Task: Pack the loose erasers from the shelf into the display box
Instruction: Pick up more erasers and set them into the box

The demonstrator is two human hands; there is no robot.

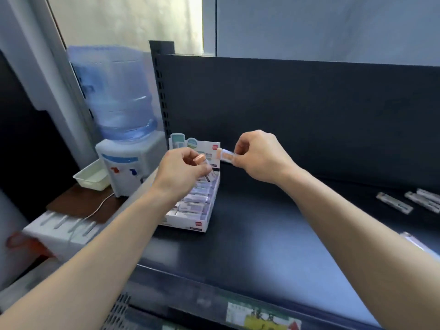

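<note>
In the head view, both bare forearms reached over a dark shelf [262, 234] toward a white display box [190, 223] standing near its left end. The box was already lined with rows of wrapped erasers [194, 198], its printed back card upright behind them. The left hand [181, 171] hovered over the rear of the box, fingers curled around a peach-coloured eraser [199, 158] pinched at the fingertips. The right hand [259, 156] was raised just right of the back card, thumb and forefinger gripping a second wrapped eraser [226, 156] held roughly level, clear of the box. The two hands were near each other but apart. More loose erasers [394, 202] lay on the shelf far to the right. Left of the shelf stood a water dispenser [126, 167] with a blue bottle [114, 91], beside a small cream tray [91, 178].
</note>
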